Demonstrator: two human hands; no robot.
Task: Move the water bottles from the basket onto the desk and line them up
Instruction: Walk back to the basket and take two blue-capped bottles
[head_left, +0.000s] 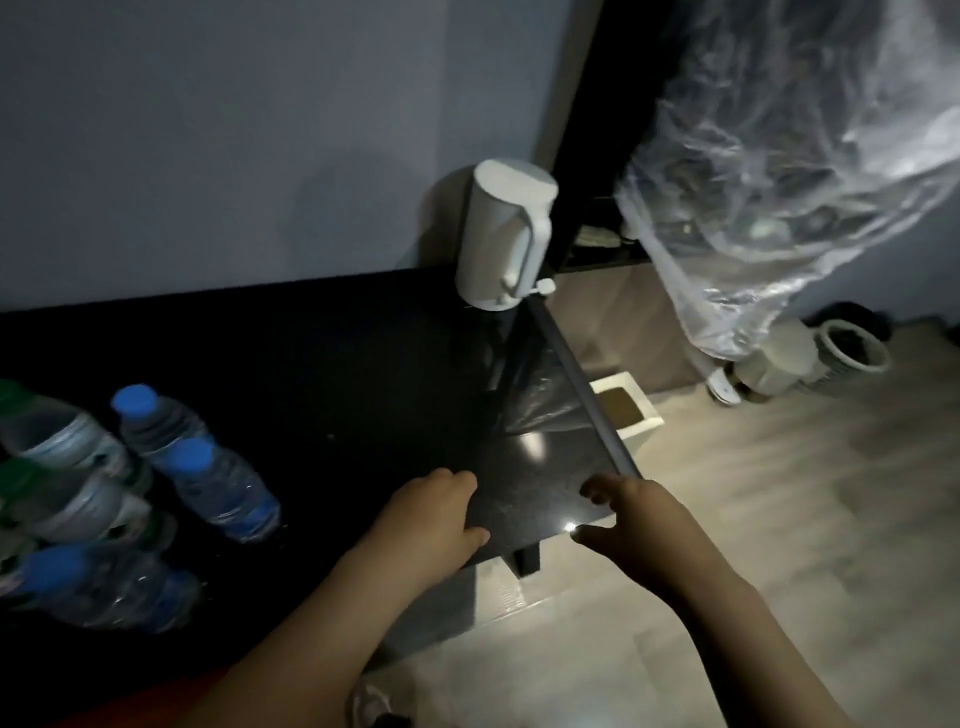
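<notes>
- Left of the kettle, across a long bare stretch of the dark desk, stands a cluster of water bottles at the picture's left edge; no basket shows anywhere.
- Blue-capped bottles sit nearer the kettle's side of that cluster, with green-capped ones behind them toward the left border. All stand upright, long axis vertical, leaning only by the wide lens.
- They sit bunched, some touching, rather than in one clear row, so I judge the lining-up is unfinished.
- On the desk's near edge, in front of the kettle, the left hand rests with fingers loosely spread and gripping nothing.
- At the desk corner below the kettle, the right hand hovers with fingers curled partway and the thumb apart, also bare of any load.
- Both hands are well apart from the bottles, which lie to their left; the left hand is the nearer one, and I judge it would reach them first.
- Between the kettle and the bottles the desktop is clear, giving ample room for a row.
- Just past the kettle the desk ends at its right edge, with a white bin on the floor below, so a bottle set near there could tip off.
</notes>
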